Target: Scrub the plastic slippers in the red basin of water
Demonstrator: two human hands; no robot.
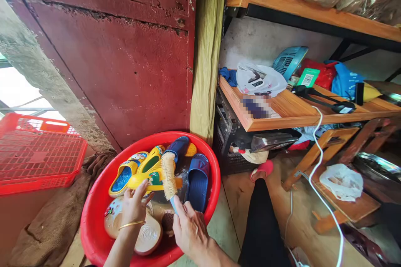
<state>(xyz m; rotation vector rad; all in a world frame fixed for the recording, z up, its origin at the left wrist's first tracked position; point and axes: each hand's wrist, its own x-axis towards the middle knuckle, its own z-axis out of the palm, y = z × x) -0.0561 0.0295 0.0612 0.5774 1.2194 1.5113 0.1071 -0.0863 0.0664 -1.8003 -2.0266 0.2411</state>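
Observation:
My left hand (134,205), with a gold bangle at the wrist, grips a yellow slipper (135,181) over a red basin (90,217). The handle of a scrub brush (169,173) is in my right hand (191,227); its pale bristles are against the yellow slipper, whose far part they partly hide. Water and more footwear fill the basin. A navy slipper (199,181) rests at the right, another navy slipper (178,147) at the back. Yellow clogs (150,159) lie at the back left. Below my left hand is a cream clog (148,237), partly covered by the wrist.
A red door (119,71) stands behind the basin. At left are a red plastic crate (37,158) and brown sacking (46,225). Wooden shelving (282,112) with bags and a blue fan (290,61) is at right. A white cable (319,154) hangs near a wooden chair (347,204).

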